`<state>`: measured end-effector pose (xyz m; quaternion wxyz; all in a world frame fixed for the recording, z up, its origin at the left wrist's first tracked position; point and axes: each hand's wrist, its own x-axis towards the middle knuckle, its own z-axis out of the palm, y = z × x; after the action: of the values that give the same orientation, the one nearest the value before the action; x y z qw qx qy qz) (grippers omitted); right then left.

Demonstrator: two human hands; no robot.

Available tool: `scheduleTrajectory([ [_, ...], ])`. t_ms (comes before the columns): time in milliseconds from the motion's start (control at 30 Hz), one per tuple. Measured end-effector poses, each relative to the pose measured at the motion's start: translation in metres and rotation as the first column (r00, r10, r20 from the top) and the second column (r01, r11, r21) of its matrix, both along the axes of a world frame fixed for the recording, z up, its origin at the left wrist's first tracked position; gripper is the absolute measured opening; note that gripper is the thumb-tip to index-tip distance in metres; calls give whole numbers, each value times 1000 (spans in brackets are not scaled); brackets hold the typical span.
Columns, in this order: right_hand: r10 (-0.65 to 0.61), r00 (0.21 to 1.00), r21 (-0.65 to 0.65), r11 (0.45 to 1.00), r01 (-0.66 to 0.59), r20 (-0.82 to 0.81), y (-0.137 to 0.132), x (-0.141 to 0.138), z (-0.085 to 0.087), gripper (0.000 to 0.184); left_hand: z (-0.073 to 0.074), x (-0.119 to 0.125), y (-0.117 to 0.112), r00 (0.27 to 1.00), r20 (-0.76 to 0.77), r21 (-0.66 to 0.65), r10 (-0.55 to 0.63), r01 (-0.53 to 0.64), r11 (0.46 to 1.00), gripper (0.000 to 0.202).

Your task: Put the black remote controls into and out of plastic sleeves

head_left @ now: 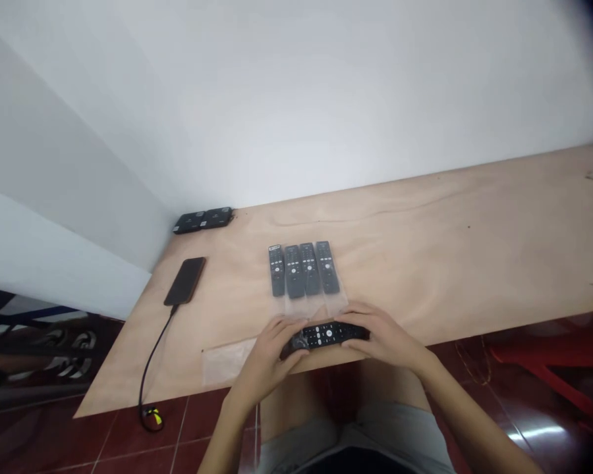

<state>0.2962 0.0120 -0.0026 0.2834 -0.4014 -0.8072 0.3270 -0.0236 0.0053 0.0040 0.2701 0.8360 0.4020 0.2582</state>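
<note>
A black remote control with white buttons lies sideways between my two hands at the table's front edge. My left hand grips its left end, where something clear and shiny like plastic film shows near the fingers. Around the right end close the fingers and thumb of my right hand. Just beyond, several more remote controls stand side by side in a row, in clear plastic sleeves. Near my left forearm an empty-looking clear plastic sleeve lies flat on the table.
A phone rests at the left, its black cable hanging over the front edge. Two flat black boxes sit at the back left by the white wall. Brown paper covers the table. A red stool-like frame stands right.
</note>
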Motion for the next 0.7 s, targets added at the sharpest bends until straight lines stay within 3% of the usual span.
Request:
scheduleTrajectory([
  [133,53,999,-17,998,-54,-9,6,-13,8,40,2,-2,-3,999,-10,-6,49,-49,999,55],
  [233,47,999,-21,999,-47,-21,6,-14,8,40,4,-19,-4,995,-55,-14,77,-78,997,67],
  [367,58,998,-26,998,-59,-36,3,-20,8,38,4,-34,-6,992,-78,-4,99,-100,995,68],
  [567,110,992,-32,993,-112,-65,0,-49,9,41,4,4,-9,997,-59,51,54,-51,997,64],
  [700,90,992,-75,992,-97,-88,-1,-47,6,54,5,24,-9,993,-73,69,88,-83,994,65],
])
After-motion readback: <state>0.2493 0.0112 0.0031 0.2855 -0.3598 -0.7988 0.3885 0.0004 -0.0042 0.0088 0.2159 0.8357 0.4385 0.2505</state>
